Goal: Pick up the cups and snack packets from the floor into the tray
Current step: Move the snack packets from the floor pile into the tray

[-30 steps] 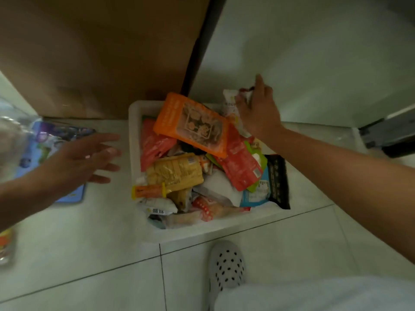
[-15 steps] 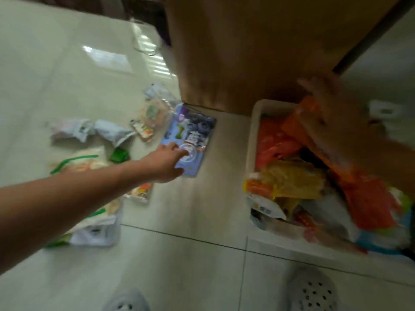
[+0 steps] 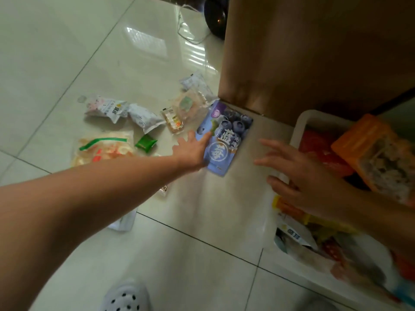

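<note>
Crowding blueberry packet (image 3: pixel 224 140): wooden cabinet (image 3: pixel 303 52)

A pale, glossy tiled floor (image 3: pixel 67 52) fills most of the view, with dark grout lines crossing it at a slant. Window light reflects off it in bright striped patches toward the top centre. A tall brown cabinet panel (image 3: pixel 314 52) stands on the floor at the upper right, its lower corner coming down near the middle of the view. Behind its left edge sits a dark rounded object (image 3: pixel 215 16), only partly visible, and a thin white cord (image 3: pixel 188 34) loops across the tiles just beside it. At the bottom edge, a white perforated clog (image 3: pixel 125 297) rests on the floor, its toe dotted with dark round holes.
</note>
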